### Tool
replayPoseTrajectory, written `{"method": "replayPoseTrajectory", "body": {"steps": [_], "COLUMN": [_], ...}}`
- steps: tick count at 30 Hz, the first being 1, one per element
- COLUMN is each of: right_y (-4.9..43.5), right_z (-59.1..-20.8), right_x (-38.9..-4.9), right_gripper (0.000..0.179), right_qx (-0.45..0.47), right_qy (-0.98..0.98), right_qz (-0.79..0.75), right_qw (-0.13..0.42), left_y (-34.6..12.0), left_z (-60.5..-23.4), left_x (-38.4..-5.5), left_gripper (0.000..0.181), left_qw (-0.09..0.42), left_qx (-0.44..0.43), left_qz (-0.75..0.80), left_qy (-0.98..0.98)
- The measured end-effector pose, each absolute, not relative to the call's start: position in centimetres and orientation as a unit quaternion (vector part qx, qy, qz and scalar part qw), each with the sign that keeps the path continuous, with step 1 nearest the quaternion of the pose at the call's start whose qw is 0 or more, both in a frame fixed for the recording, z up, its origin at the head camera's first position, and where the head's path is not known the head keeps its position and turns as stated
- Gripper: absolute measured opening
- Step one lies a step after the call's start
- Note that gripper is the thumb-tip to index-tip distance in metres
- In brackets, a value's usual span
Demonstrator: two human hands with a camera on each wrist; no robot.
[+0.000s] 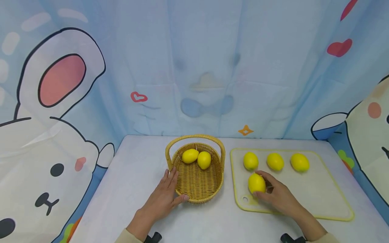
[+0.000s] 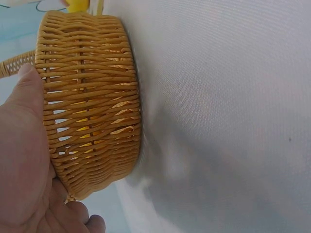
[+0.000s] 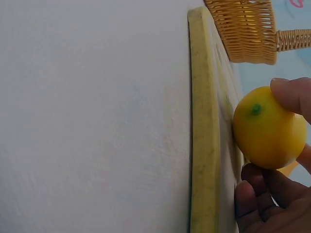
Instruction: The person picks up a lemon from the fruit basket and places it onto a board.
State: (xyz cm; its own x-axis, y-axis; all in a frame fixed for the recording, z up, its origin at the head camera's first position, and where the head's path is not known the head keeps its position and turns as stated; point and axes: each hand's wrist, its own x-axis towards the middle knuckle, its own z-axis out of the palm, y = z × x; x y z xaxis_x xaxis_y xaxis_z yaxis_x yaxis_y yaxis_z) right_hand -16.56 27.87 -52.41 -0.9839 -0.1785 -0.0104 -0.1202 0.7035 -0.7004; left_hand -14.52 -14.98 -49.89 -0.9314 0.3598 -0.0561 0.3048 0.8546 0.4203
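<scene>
My right hand pinches a yellow lemon between thumb and fingers, low over the left part of a cutting board. In the right wrist view the green stem spot of this lemon faces the camera. Three more lemons lie in a row behind it, among them a left one and a right one. My left hand rests against a round wicker basket, fingers extended along its left side and thumb at the front rim. Two lemons lie inside, toward the back.
The basket's arched handle stands upright over its back half. The board, edged in yellow-green, lies right of the basket on a white-covered table. A printed blue curtain hangs behind the table.
</scene>
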Motion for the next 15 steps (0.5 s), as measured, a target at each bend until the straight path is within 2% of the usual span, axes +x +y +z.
{"method": "replayPoseTrajectory", "body": {"steps": [7, 15], "right_y": [27.85, 27.74], "right_z": [-52.33, -52.4], "right_x": [-16.98, -17.14], "right_gripper": [0.084, 0.082], "right_qx": [-0.088, -0.097], "right_qy": [0.924, 0.924], "right_qz": [-0.368, -0.366], "right_qw": [0.056, 0.045], "left_y": [-14.99, -14.95], "left_z": [-49.93, -49.87], "left_x": [-14.56, -14.58], "left_gripper": [0.094, 0.094], "left_qw": [0.065, 0.067], "left_qx": [0.172, 0.173], "left_qz": [0.212, 0.214], "left_qy": [0.96, 0.959]}}
